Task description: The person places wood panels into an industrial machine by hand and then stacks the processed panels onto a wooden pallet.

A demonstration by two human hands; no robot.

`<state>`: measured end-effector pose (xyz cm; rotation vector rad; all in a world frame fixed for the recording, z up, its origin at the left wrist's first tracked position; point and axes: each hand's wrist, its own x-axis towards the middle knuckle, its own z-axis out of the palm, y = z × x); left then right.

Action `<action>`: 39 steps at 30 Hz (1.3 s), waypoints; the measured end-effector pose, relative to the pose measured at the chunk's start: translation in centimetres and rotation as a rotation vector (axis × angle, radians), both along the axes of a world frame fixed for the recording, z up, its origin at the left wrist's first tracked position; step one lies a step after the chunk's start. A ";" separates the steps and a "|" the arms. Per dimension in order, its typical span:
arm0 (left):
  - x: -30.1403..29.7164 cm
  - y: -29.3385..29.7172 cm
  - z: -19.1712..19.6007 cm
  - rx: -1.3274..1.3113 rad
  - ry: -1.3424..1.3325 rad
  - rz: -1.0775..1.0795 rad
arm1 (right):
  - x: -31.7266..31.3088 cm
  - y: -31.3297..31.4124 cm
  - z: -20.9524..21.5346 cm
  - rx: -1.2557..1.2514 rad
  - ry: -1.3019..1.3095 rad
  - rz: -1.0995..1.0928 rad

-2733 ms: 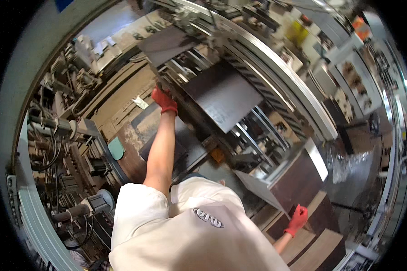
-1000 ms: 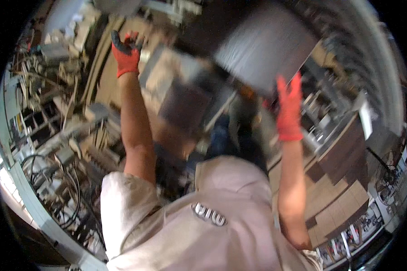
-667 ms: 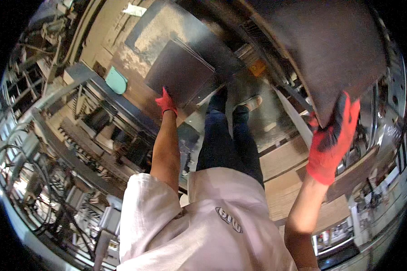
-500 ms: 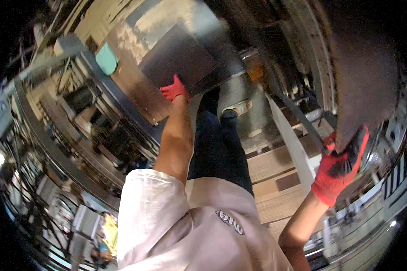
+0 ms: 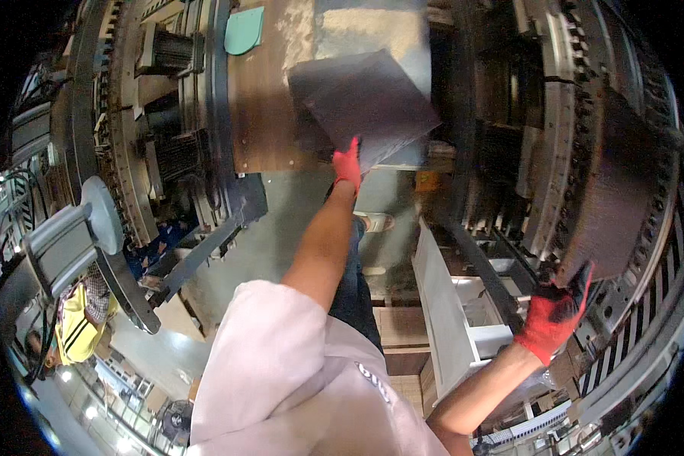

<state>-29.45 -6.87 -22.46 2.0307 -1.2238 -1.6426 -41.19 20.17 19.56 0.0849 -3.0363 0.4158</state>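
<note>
Gripping brown panel [image 5: 619, 182], right hand [image 5: 552, 318] partly curled

This is a workshop, the sort with big machines. Large metal machines [image 5: 558, 114] with long rails and toothed strips stand on both sides. Between them, a flat dark board [image 5: 372, 99] lies on a wooden bench [image 5: 260, 121] with pale worn patches. The person wears red work gloves [image 5: 549, 318]. Far off, small bright lights [image 5: 91, 411] shine near what may be a black fan [image 5: 176, 418]; it looks small and bent there.
</note>
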 end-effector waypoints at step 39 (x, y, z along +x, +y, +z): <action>-17.5 20.7 39.5 -0.307 0.314 -0.829 | 47.3 22.3 3.7 -0.662 0.348 -0.611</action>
